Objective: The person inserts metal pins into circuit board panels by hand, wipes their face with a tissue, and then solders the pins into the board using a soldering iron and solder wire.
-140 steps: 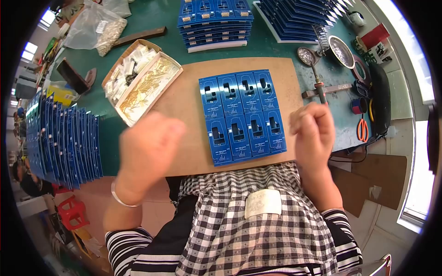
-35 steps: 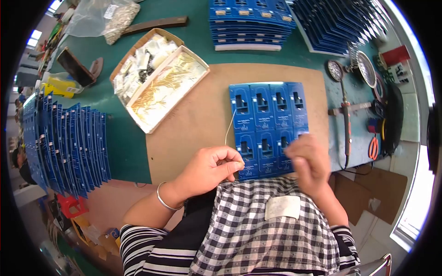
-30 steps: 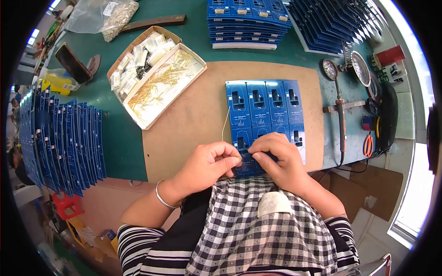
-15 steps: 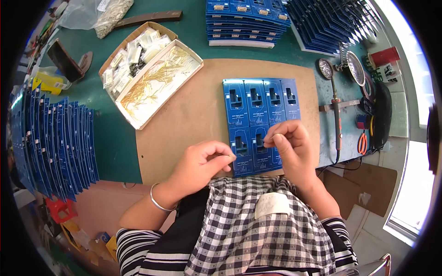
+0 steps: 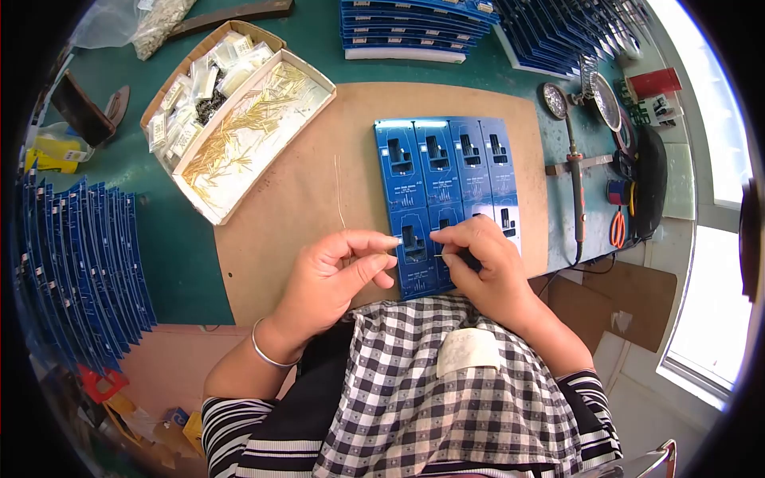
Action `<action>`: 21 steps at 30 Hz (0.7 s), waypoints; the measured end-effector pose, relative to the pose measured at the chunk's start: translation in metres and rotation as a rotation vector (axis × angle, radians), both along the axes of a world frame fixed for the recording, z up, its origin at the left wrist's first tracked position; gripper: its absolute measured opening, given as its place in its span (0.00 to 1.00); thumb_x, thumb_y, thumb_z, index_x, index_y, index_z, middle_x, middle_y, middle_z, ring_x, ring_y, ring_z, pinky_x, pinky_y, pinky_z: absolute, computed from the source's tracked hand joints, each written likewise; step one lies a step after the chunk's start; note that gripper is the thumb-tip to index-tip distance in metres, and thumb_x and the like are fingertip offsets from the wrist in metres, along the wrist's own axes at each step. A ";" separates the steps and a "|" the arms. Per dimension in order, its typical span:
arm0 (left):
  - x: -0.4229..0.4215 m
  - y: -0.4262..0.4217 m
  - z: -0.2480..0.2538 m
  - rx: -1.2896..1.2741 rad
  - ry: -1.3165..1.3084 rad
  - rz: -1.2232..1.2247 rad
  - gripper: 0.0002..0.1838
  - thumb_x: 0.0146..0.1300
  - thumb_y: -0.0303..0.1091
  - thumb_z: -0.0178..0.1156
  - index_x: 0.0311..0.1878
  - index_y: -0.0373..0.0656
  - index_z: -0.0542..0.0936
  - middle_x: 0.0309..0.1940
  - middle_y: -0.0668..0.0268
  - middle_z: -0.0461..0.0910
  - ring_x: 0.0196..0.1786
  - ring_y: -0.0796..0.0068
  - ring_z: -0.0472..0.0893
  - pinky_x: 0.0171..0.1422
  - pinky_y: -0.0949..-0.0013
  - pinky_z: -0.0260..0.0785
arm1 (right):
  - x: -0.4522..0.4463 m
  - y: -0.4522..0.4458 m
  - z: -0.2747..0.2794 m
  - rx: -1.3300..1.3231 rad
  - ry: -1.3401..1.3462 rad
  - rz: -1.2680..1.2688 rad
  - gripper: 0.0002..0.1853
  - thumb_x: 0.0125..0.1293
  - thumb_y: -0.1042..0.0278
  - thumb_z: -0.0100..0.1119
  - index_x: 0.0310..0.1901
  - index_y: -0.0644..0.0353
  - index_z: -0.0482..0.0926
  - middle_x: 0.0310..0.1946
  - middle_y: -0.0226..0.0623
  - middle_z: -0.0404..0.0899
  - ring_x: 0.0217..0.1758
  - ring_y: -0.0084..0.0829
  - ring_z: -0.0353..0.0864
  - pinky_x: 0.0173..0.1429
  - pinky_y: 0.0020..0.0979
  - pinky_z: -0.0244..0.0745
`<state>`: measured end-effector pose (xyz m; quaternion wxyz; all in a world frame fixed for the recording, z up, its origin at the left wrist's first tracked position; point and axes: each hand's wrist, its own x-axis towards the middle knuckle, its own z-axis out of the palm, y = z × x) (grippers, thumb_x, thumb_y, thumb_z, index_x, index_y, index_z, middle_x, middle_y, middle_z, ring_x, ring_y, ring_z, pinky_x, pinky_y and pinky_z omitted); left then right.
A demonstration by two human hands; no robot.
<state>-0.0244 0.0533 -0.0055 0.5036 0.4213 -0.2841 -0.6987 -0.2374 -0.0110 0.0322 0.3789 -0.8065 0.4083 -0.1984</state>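
Note:
A blue circuit board panel (image 5: 401,199) with several cut-out sections lies in front of me, its lower part partly covered by my right hand. Thumb and fingers of my left hand (image 5: 339,269) are pinched at the panel's left edge. Long, thin gold pins (image 5: 338,187) stick up from behind that hand, and a small tip shows at its fingertips. Over the lower middle of the panel, my right hand (image 5: 484,263) is closed in a pinch. A short thin pin (image 5: 439,255) pokes out between its thumb and finger.
A cardboard box (image 5: 255,163) at the upper left holds loose gold pins and small bags. Stacked blue boards (image 5: 414,36) stand behind, with another row (image 5: 76,255) at left. A soldering iron (image 5: 577,191) and orange-handled scissors (image 5: 617,229) lie at right, on a brown work board (image 5: 279,263) and the bench.
My right hand has come lower and closer to the left, its fingers now down over the panel. My left hand has turned slightly, and thin pins now show above it. The view has shifted a little.

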 end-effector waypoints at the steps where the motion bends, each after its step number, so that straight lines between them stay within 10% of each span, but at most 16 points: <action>1: 0.001 0.001 -0.002 -0.004 0.002 -0.010 0.09 0.66 0.24 0.58 0.49 0.36 0.78 0.39 0.61 0.82 0.37 0.77 0.82 0.44 0.75 0.75 | -0.001 0.001 -0.002 -0.046 0.012 0.012 0.17 0.53 0.85 0.58 0.45 0.59 0.80 0.33 0.35 0.77 0.38 0.36 0.75 0.45 0.33 0.69; 8: 0.003 0.001 0.001 0.029 0.038 -0.037 0.08 0.66 0.23 0.59 0.46 0.33 0.79 0.39 0.59 0.82 0.40 0.74 0.83 0.48 0.73 0.76 | 0.005 0.002 -0.011 -0.289 0.049 0.048 0.20 0.53 0.84 0.59 0.49 0.59 0.78 0.30 0.32 0.77 0.36 0.34 0.74 0.42 0.34 0.64; 11: 0.000 0.001 0.003 0.016 -0.054 -0.014 0.07 0.64 0.21 0.59 0.45 0.37 0.77 0.38 0.60 0.83 0.38 0.74 0.84 0.29 0.85 0.65 | -0.013 -0.002 -0.005 -0.234 0.052 -0.062 0.24 0.52 0.85 0.59 0.54 0.60 0.75 0.29 0.31 0.75 0.37 0.33 0.73 0.44 0.33 0.66; 15: -0.002 0.002 -0.003 -0.006 0.030 0.002 0.07 0.64 0.20 0.59 0.44 0.32 0.79 0.41 0.57 0.82 0.43 0.70 0.83 0.52 0.70 0.76 | -0.033 0.000 -0.008 -0.093 0.030 -0.165 0.27 0.50 0.84 0.59 0.56 0.59 0.74 0.30 0.28 0.75 0.40 0.32 0.72 0.48 0.32 0.68; 21: -0.019 -0.007 0.013 0.018 0.018 -0.064 0.07 0.65 0.19 0.58 0.44 0.34 0.79 0.41 0.58 0.82 0.44 0.71 0.83 0.51 0.70 0.77 | -0.028 0.001 -0.017 -0.232 0.040 -0.077 0.29 0.47 0.83 0.61 0.56 0.58 0.75 0.29 0.25 0.75 0.38 0.30 0.72 0.47 0.33 0.65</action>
